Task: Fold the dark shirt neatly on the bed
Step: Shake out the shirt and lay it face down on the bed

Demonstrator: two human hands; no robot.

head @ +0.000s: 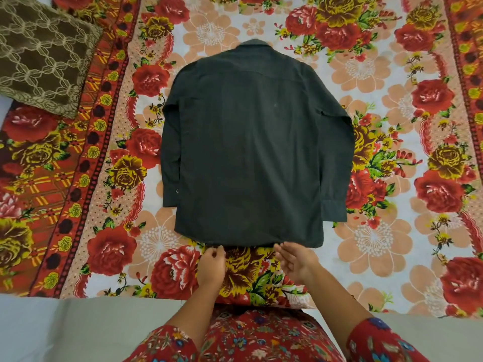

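The dark long-sleeved cotton shirt lies flat and back-up in the middle of the bed. Its collar points away from you, and both sleeves run straight down its sides. Your left hand sits at the near hem with its fingers curled close together. You cannot tell whether they pinch the cloth. Your right hand is just beside the hem, fingers straight and slightly apart, palm turned inward. Under the shirt spreads the red, yellow and peach flowered bedsheet. A brown lattice-patterned pillow lies at the far left corner.
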